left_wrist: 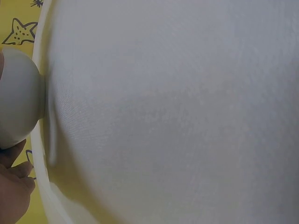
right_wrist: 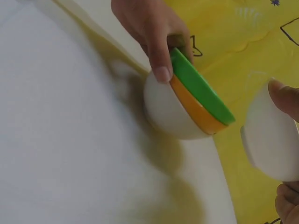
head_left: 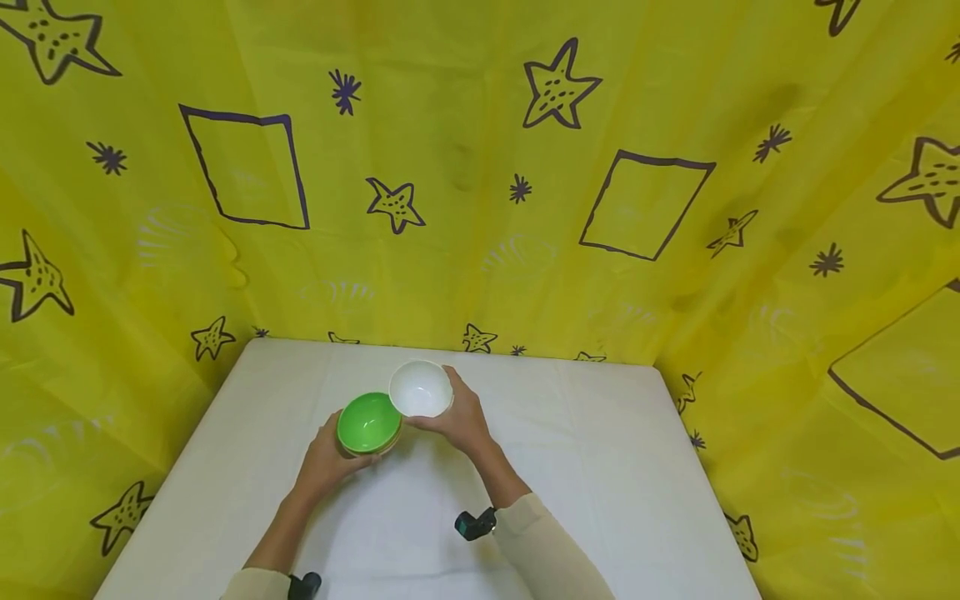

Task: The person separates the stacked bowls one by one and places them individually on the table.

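Note:
My left hand grips a nested stack of bowls over the table. A green bowl sits on top, an orange bowl shows as a band beneath, and a white bowl forms the outside. My right hand holds a separate white bowl by its side, just right of and beyond the stack. From the right wrist view, both the stack and the single bowl are off the tabletop, with a gap between them. In the left wrist view only a white bowl's outside and some fingers show at the left edge.
A white cloth-covered table lies under both hands. Yellow curtains with drawn stars and frames hang close behind it and along both sides. Small dark devices are strapped at both wrists, the right one beside the cuff.

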Motion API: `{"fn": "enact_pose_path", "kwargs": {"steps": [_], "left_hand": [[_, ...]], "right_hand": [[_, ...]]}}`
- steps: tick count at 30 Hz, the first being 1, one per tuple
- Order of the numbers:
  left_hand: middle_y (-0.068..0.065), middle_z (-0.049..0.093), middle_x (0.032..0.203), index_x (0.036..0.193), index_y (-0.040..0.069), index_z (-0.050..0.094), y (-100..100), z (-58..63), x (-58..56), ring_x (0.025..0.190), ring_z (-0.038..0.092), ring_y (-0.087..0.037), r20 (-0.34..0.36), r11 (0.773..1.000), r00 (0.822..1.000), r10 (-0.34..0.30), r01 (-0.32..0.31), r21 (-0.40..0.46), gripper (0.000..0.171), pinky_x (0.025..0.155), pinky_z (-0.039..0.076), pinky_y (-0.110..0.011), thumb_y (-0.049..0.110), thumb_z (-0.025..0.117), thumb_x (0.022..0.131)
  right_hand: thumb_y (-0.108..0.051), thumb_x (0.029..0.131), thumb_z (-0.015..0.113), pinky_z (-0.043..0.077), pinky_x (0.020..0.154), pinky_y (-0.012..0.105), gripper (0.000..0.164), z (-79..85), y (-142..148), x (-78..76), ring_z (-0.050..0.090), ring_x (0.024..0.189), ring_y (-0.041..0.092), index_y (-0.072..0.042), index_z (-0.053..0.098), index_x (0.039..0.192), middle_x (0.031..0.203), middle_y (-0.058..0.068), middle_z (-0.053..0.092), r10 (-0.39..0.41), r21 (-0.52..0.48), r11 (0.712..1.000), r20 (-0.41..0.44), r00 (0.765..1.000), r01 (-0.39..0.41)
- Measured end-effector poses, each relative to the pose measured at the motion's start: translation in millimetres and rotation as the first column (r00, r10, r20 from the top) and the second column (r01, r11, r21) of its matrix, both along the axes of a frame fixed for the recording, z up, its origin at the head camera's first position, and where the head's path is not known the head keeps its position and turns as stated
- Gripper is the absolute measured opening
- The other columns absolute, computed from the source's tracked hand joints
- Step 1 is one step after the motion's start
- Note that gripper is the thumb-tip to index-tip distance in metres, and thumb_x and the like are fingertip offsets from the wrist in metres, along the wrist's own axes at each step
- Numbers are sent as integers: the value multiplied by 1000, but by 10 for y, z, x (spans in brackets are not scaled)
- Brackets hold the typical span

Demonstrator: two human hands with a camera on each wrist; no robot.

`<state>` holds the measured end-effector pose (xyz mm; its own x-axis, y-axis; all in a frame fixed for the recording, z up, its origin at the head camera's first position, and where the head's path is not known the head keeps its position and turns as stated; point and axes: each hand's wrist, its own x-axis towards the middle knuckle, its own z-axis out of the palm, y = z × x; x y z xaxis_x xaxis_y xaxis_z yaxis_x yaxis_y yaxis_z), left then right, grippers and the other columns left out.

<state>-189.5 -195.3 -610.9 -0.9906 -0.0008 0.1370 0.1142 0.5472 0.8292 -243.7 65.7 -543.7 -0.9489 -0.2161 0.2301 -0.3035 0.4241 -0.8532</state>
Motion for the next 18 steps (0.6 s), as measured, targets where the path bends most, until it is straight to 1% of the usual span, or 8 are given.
{"fn": "enact_pose_path", "kwargs": {"steps": [6,10,12,16,18], "left_hand": [[-30,56,144,151,-8,41,-11,-14,-2,133,51,-51,3,1000,1000,4,-4,-14,106,110,38,-71,29,99,70],[-30,56,144,151,-7,41,-2,-15,1,134,51,-50,7,1000,1000,5,-5,-5,106,111,38,-71,28,99,70],[-30,55,145,151,-7,41,3,-18,0,135,50,-51,6,1000,1000,4,-4,-2,106,112,36,-71,28,99,70],[-30,55,146,152,-7,41,8,-17,-2,137,49,-51,2,1000,1000,4,-4,-3,106,116,28,-72,27,99,71],[-31,54,146,152,-7,40,9,-8,0,137,49,-52,3,1000,1000,6,-6,-5,105,116,28,-72,27,98,71]], "right_hand": [[-30,67,102,53,103,50,97,-116,84,50,62,126,29,-10,52,148,138,8,65,-30,10,999,39,999,30],[-32,67,102,54,102,50,97,-199,136,79,62,125,30,-9,52,147,138,8,65,-56,34,998,53,997,54],[-35,68,101,55,101,50,97,-231,162,91,62,125,29,-10,52,147,138,8,65,-65,45,997,58,996,63],[-36,68,101,54,102,50,98,-271,204,112,62,125,29,-10,51,148,139,8,64,-67,50,997,72,995,63],[-36,68,101,53,104,50,98,-290,215,124,61,126,30,-9,51,148,139,8,64,-67,52,997,81,994,63]]}}
